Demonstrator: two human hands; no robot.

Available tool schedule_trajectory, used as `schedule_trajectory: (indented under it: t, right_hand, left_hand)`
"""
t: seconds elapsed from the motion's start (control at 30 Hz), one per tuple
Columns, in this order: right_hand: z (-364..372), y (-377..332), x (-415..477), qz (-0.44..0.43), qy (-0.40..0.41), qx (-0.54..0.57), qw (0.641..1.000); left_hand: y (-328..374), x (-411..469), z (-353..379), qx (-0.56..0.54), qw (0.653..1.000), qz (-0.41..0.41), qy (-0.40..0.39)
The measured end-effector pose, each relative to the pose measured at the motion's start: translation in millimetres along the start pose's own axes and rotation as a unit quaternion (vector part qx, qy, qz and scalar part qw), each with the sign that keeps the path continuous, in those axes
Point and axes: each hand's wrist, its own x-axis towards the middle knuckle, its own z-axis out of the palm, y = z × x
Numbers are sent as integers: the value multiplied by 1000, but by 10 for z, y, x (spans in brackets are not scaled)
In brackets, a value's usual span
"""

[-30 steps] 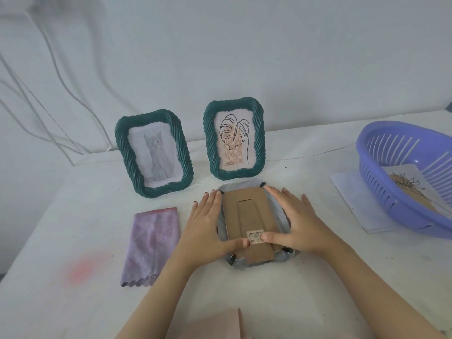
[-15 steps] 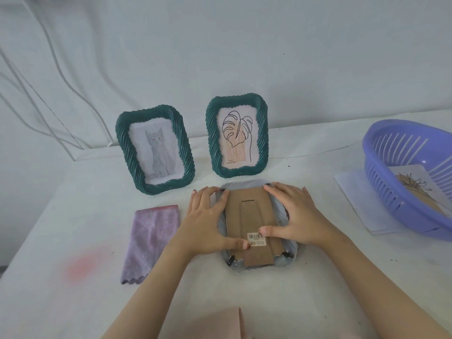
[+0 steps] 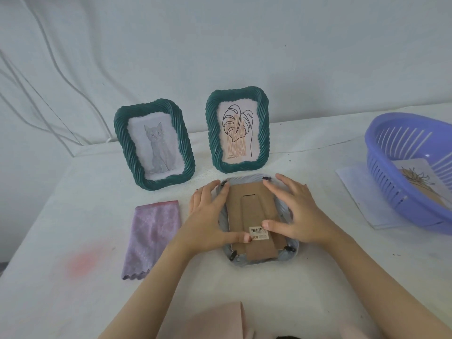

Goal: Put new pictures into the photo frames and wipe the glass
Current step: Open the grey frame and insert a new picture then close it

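Note:
A grey photo frame (image 3: 291,250) lies face down on the table in front of me, its brown cardboard back (image 3: 252,209) with a barcode sticker facing up. My left hand (image 3: 210,218) lies on the frame's left side, thumb on the cardboard near the sticker, fingertips at the top-left clip. My right hand (image 3: 296,211) covers the right side, thumb by the sticker, forefinger at the top-right clip. Two green frames stand behind: one with a cat picture (image 3: 155,144), one with a leaf drawing (image 3: 238,129). A folded purple cloth (image 3: 151,234) lies to the left.
A purple plastic basket (image 3: 413,172) at the right holds a plant picture (image 3: 420,182) and rests partly on a white sheet (image 3: 354,192). Pink fabric (image 3: 220,321) shows at the bottom edge. A white wall with cables runs behind the table.
Both hands have slid a little and now press on the frame's back, the fingertips reaching the top clips. The camera view has shifted slightly.

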Motion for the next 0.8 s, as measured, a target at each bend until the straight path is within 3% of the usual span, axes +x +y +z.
schedule_trajectory:
  t: [0.13, 0.3, 0.8]
  right_hand:
    - [34, 19, -320, -14, 55, 84, 995]
    - [19, 19, -652, -24, 54, 97, 994]
    - [21, 25, -745, -5, 19, 88, 996]
  left_hand:
    - [-13, -309, 74, -107, 990, 23, 88]
    - [-6, -609, 156, -141, 981, 51, 123]
    - [101, -700, 175, -199, 977, 31, 74]
